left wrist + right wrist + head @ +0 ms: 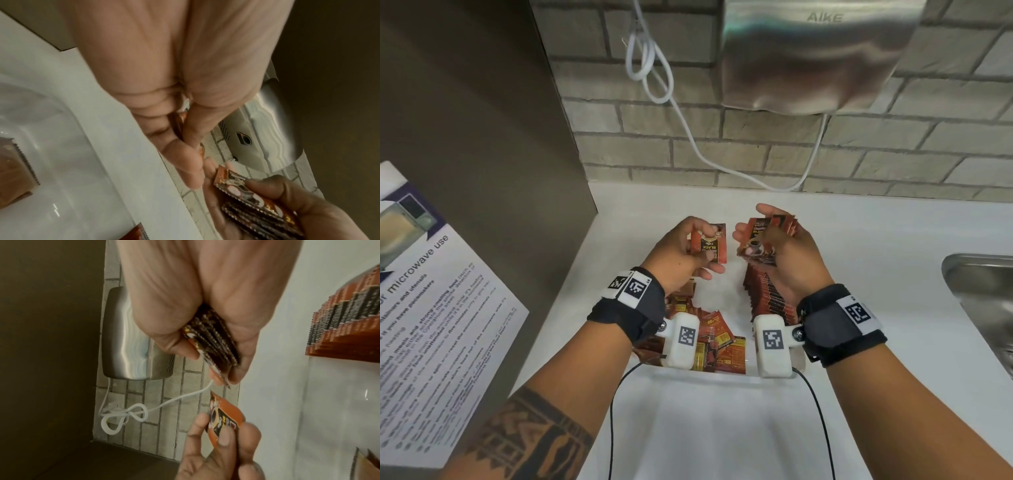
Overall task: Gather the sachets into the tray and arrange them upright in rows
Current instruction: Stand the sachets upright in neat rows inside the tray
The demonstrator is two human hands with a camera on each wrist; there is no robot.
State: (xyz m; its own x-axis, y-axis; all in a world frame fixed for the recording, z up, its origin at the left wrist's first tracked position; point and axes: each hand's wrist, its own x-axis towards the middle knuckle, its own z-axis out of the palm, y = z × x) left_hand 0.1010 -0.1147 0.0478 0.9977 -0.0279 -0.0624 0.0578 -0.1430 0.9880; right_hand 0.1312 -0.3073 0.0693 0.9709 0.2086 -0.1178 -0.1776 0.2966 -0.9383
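Observation:
Above the far end of a clear tray (709, 374) on the white counter, my left hand (702, 250) pinches a single orange-and-black sachet (710, 245) between thumb and fingers. Just to its right, my right hand (765, 236) grips a small stack of sachets (755, 245), seen edge-on in the right wrist view (213, 344). Along the tray's right side stands a row of upright sachets (767, 294) (345, 321). A loose pile of sachets (717, 342) lies in the tray's left part, partly hidden by my wrists.
A steel hand dryer (818, 54) hangs on the brick wall with its white cord (654, 68) looped down to the counter. A steel sink (979, 294) is at the right. A brown side panel with a microwave notice (431, 308) closes the left.

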